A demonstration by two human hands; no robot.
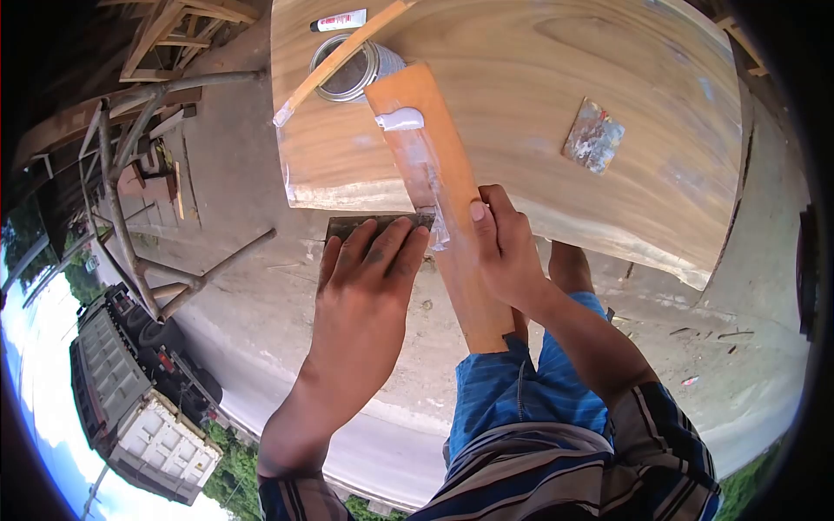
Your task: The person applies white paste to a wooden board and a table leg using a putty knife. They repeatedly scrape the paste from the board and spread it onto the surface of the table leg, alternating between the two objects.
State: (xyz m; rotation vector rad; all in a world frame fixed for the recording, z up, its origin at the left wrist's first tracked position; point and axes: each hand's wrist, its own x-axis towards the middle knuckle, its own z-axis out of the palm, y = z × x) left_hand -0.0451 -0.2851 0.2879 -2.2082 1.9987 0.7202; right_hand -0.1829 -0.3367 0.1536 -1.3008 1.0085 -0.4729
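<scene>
My left hand [363, 282] is closed on a dark flat scraper [339, 227], fingers laid across its face. The scraper's right end meets a long orange-brown wooden board [473, 295], where pale putty is smeared. A thicker dab of whitish putty [401, 119] sits near the board's far end. Gripping the board's right edge, my right hand [506, 247] has its thumb on top and its fingers curled at the side. The board slants from the wooden tabletop [539, 61] down to my lap, its near end against my blue shorts [495, 386].
An open can [387, 61] stands on the tabletop, with a wooden stick [343, 57] lying across it. Beyond is a small white tube [339, 21]. A paint-spotted plate [595, 136] lies right. Wooden poles [126, 234] stand left; a truck [143, 391] is beyond.
</scene>
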